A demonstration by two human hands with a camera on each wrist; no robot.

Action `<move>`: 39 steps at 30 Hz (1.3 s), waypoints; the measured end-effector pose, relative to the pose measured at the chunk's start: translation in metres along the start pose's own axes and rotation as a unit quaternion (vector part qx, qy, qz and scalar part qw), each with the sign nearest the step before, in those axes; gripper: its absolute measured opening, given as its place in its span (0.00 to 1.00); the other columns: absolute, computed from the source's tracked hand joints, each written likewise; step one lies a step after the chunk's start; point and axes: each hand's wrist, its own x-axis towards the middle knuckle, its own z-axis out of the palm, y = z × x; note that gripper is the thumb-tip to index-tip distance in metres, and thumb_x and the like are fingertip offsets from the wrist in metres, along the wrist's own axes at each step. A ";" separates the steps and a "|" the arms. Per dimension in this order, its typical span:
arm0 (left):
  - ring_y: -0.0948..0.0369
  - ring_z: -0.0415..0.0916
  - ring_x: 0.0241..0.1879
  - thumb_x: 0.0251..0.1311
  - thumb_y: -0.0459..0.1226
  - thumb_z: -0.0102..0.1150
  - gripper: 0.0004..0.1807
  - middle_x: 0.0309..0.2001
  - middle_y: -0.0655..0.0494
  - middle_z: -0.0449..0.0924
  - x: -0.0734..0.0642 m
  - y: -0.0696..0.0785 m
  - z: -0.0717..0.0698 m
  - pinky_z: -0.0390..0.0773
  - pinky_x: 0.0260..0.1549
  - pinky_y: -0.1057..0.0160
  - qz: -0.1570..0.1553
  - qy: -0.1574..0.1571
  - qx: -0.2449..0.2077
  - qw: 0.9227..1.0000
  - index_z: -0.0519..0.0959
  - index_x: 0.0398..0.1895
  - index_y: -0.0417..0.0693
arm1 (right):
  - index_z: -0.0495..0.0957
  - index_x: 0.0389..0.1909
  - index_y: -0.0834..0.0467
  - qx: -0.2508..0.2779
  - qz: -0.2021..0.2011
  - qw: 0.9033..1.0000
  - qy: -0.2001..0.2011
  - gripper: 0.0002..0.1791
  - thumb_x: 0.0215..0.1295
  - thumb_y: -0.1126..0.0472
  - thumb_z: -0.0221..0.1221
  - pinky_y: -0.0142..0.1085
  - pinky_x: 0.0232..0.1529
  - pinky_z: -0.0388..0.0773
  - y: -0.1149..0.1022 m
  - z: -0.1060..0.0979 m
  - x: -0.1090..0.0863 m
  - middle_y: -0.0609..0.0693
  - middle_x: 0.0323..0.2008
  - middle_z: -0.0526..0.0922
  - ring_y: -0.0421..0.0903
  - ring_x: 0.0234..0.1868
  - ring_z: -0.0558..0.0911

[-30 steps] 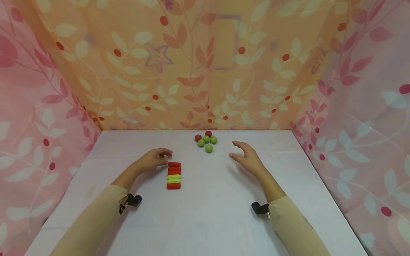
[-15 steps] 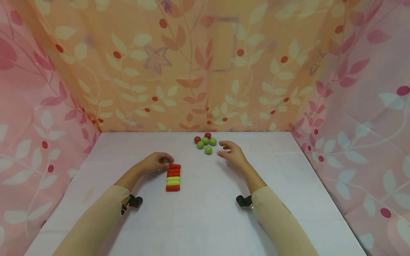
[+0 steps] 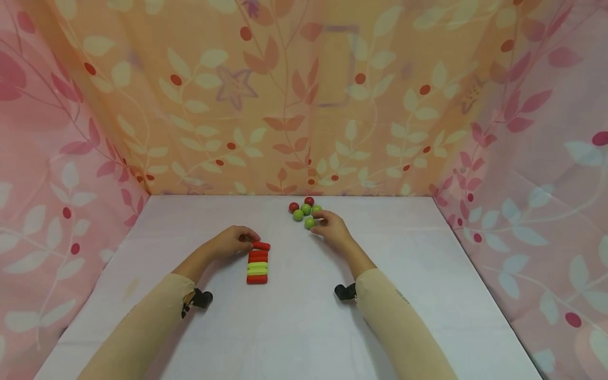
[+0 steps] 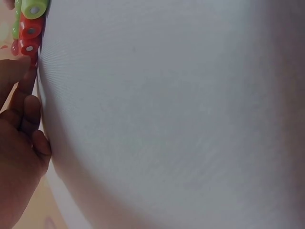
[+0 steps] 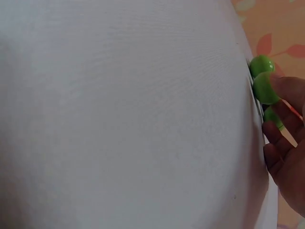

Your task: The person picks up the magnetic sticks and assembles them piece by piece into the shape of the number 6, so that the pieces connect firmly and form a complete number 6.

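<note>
On the left, my left hand (image 3: 229, 243) pinches the end of a small red cylinder (image 3: 262, 246), which lies tilted at the far end of a row of short cylinders. Two more red cylinders (image 3: 258, 256), two yellow-green ones (image 3: 257, 268) and a red one (image 3: 257, 279) follow in that row. The left wrist view shows the thumb and a finger at the red piece, with pale dots on the cylinder ends. My right hand (image 3: 334, 230) has its thumb and forefinger around the nearest green ball (image 3: 309, 223); in the right wrist view the thumb overlaps that ball (image 5: 265, 88).
Behind the held ball sit several more balls: green ones (image 3: 297, 215) and two red ones (image 3: 294, 207). They rest near the back of a white-covered table (image 3: 304, 327). Patterned cloth (image 3: 285, 105) walls it at the back and both sides.
My right hand has moved left to the nearest green ball and closed in on it. The far red cylinder has turned and shifted slightly away from the row in my left hand.
</note>
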 end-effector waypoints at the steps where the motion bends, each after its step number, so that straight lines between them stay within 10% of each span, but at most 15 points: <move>1: 0.54 0.73 0.52 0.69 0.32 0.61 0.14 0.52 0.53 0.81 0.000 0.000 0.000 0.76 0.57 0.54 -0.004 -0.001 0.000 1.000 0.83 0.55 0.51 | 0.78 0.64 0.54 -0.007 0.003 1.000 0.002 0.28 0.62 0.63 0.71 0.49 0.65 0.72 0.001 0.001 0.001 0.51 0.63 0.79 0.53 0.64 0.75; 24: 0.54 0.73 0.48 0.68 0.36 0.64 0.11 0.46 0.54 0.81 0.001 0.003 0.000 0.75 0.50 0.56 -0.005 0.017 0.035 0.999 0.82 0.52 0.51 | 0.83 0.57 0.52 -0.048 0.006 0.998 0.026 0.23 0.60 0.59 0.73 0.45 0.58 0.75 -0.005 0.003 0.000 0.48 0.55 0.83 0.49 0.54 0.78; 39: 0.53 0.72 0.44 0.63 0.43 0.70 0.13 0.43 0.54 0.79 -0.008 0.030 0.009 0.77 0.36 0.60 -0.017 0.041 0.010 0.999 0.82 0.49 0.54 | 0.84 0.56 0.48 -0.098 -0.010 0.995 0.030 0.22 0.60 0.53 0.73 0.48 0.56 0.74 -0.021 -0.026 -0.056 0.46 0.52 0.85 0.49 0.54 0.78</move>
